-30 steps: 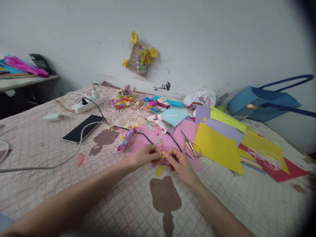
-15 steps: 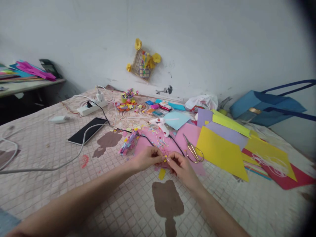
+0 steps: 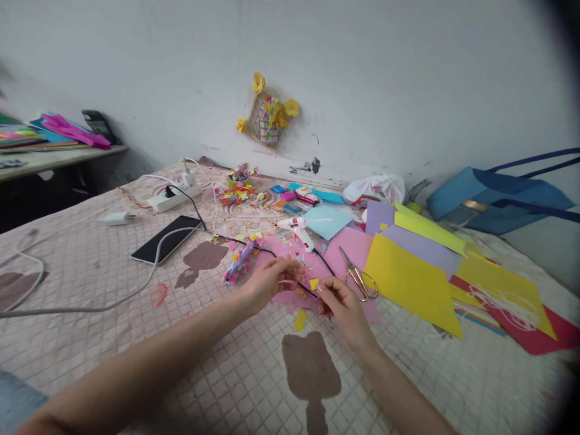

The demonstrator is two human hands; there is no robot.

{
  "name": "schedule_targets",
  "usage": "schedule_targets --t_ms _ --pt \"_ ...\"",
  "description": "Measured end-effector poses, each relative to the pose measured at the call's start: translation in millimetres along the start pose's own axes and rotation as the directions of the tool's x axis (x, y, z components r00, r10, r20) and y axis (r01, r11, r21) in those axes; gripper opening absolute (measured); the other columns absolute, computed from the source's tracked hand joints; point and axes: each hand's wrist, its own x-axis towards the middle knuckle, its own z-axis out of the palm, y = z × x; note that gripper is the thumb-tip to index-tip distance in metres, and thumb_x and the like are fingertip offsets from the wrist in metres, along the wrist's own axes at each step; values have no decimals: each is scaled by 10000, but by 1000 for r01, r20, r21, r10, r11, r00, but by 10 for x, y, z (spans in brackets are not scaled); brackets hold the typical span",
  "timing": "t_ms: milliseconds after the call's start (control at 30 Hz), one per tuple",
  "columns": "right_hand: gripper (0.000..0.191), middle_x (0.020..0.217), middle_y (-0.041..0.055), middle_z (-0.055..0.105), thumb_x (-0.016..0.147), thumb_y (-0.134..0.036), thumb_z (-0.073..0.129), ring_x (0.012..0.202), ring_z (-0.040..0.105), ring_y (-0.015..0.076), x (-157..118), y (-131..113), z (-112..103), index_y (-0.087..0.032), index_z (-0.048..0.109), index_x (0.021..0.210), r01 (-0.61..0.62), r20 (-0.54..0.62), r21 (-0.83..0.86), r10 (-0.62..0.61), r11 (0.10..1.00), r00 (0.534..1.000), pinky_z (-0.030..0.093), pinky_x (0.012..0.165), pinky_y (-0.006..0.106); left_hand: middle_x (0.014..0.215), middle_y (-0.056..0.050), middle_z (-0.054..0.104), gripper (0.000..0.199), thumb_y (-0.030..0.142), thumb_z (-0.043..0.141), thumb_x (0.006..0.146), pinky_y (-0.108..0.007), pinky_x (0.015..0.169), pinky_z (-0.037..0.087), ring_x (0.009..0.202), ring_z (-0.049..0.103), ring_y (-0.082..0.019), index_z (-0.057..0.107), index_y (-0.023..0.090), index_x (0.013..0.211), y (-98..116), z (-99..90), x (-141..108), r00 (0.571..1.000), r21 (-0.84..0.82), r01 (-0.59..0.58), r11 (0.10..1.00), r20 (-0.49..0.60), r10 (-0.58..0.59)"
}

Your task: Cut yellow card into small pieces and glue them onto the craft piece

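Between the thumb and finger of my right hand point(image 3: 341, 302) is a small yellow paper piece point(image 3: 314, 283). My left hand point(image 3: 275, 279) is apart from it, fingers spread and slightly curled over the pink paper point(image 3: 272, 257). A black cable passes beneath the hands. Just beyond them lies a white glue gun point(image 3: 296, 231) among paper scraps. Gold-handled scissors point(image 3: 360, 277) rest right of my right hand. A yellow strip point(image 3: 299, 320) lies below the hands, and a bundle of pastel paper pieces point(image 3: 240, 263) is left of my left hand.
A black phone point(image 3: 167, 239), a power strip point(image 3: 174, 198) and white cables lie to the left. Yellow sheets point(image 3: 412, 278) and a blue bag point(image 3: 493, 199) are on the right. A small container of paper pieces point(image 3: 238, 179) stands near the wall.
My hands, together before, have separated. The left one has opened and lifted away, while the right one holds the yellow piece. The view has shifted slightly.
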Motion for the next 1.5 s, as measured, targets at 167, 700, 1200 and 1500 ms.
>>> schedule_targets --t_ms 167,700,1200,1500 --pt "200 527 -61 397 811 -346 531 453 350 71 -17 -35 29 -178 499 707 21 44 -59 -18 998 999 280 413 191 673 -11 586 266 358 673 664 -232 601 398 597 521 -91 586 118 739 -133 40 -54 998 309 -27 951 69 5" --pt "242 545 -41 441 828 -386 459 462 404 93 39 -103 -75 -179 505 713 82 105 -220 -60 972 993 327 436 209 589 1 563 295 394 636 687 -212 521 394 537 507 -84 561 109 677 -131 48 -56 995 471 -86 878 88 50" --pt "306 660 43 559 767 -494 454 598 533 184 449 179 -1012 -197 458 696 -118 -186 -943 -196 312 963 315 519 264 689 -35 633 235 315 641 713 -230 596 450 597 586 -96 502 128 735 -37 22 -22 1000 241 -9 970 -22 15" --pt "241 694 64 598 835 -423 399 607 552 203 364 -39 -958 -189 451 818 -125 -241 -866 -184 484 953 339 525 280 719 -41 628 251 325 649 702 -254 614 450 617 588 -111 488 134 728 -19 12 -14 999 160 -29 987 -40 36"
